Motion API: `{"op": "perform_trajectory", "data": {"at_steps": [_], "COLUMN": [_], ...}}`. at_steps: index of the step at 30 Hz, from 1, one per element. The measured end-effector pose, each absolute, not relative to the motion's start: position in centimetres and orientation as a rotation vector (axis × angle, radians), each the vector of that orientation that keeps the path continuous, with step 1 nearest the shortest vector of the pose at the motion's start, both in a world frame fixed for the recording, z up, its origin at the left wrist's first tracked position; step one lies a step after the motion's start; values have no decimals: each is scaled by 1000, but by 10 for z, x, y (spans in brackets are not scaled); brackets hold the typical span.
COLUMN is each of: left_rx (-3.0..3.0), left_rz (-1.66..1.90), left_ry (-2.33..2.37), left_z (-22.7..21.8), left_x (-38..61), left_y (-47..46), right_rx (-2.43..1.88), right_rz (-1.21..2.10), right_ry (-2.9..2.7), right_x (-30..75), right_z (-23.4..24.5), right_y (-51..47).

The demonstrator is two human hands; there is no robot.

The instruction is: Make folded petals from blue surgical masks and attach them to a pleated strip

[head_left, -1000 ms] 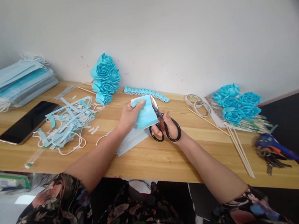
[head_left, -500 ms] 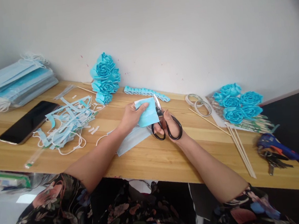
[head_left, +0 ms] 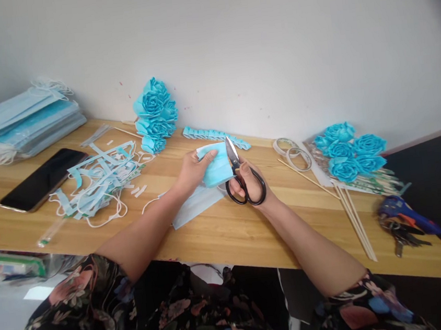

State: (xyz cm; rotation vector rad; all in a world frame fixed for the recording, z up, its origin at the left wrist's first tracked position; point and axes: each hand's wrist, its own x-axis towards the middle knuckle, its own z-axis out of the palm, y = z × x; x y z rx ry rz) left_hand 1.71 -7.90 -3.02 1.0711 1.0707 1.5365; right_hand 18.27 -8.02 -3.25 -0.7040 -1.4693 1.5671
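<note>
Between thumb and fingers, my left hand (head_left: 194,169) pinches a folded light-blue face mask piece (head_left: 217,170) above the table. My right hand (head_left: 250,179) has its fingers through the black handles of a pair of scissors (head_left: 232,156), whose blades point up and away along the right edge of the blue piece. The blades look nearly closed. Underneath my hands, a pale blue face mask (head_left: 197,207) lies on the table with its white ear loop out to the left. Behind the scissors runs a row of pleated blue strips (head_left: 205,133).
On the left are a stack of masks (head_left: 30,122), a phone (head_left: 43,181) and a heap of cut scraps (head_left: 104,182). Blue paper-like roses (head_left: 155,109) stand against the wall. Rightward lie tape rolls (head_left: 298,158), more roses (head_left: 343,149), wooden sticks (head_left: 354,222), a blue glue gun (head_left: 407,213) and keys (head_left: 403,237).
The blue piece, held by my left hand, has shifted slightly left and its lower edge looks more bent. The scissors have tilted slightly and moved a little up and left.
</note>
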Motion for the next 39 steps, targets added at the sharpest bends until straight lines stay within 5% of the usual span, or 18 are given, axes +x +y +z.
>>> {"op": "perform_trajectory", "data": {"at_steps": [14, 22, 39], "left_rx": [1000, 979, 936], "left_rz": [1580, 1592, 1641], "left_ry": [1121, 1172, 1204], "left_z": [-36, -35, -42], "left_x": [13, 11, 8], "left_y": [-76, -75, -69], "right_rx": [-883, -1364, -2090], "right_rz": [1374, 559, 143], "right_ry": [-1442, -2085, -2473], "right_x": [187, 235, 297], "right_z": [-29, 7, 11], "right_y": [-71, -55, -86]}}
